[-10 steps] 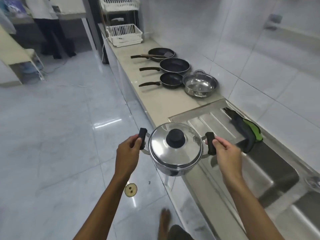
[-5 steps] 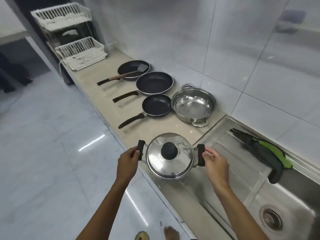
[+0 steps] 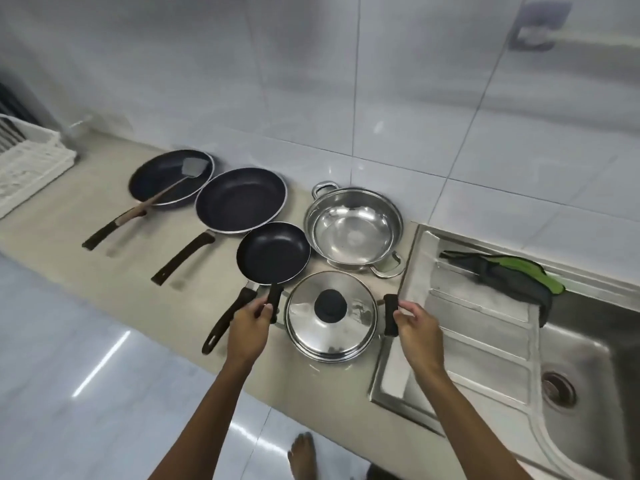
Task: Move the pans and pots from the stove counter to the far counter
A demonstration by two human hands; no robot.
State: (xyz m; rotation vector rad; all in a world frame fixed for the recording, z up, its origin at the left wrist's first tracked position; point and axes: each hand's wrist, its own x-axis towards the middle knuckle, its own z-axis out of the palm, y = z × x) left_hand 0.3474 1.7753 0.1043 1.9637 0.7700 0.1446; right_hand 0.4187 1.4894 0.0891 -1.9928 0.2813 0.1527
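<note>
I have the lidded stainless-steel pot (image 3: 330,315) by its two black side handles, one in each hand, because its width and weight are easier to keep level from both ends. My left hand (image 3: 250,329) is curled around the left handle, a firm grip pinching it between thumb and fingers. My right hand (image 3: 417,327) sits at the right handle (image 3: 390,315) with the fingers looser; whether that grip is fully closed or just easing off I cannot tell.

The pot is low over the front of the beige stone bench (image 3: 104,244), at or just above its surface; contact is hidden by the lid. I judge this spot is chosen because it is the free gap: the small black frying pan (image 3: 273,252) lies just beyond my left hand, the open steel two-handled pan (image 3: 353,230) just behind, and the steel sink drainboard (image 3: 478,327) begins just to the right. Two larger black frying pans (image 3: 240,201) lie further left, one holding a spatula (image 3: 173,190).
</note>
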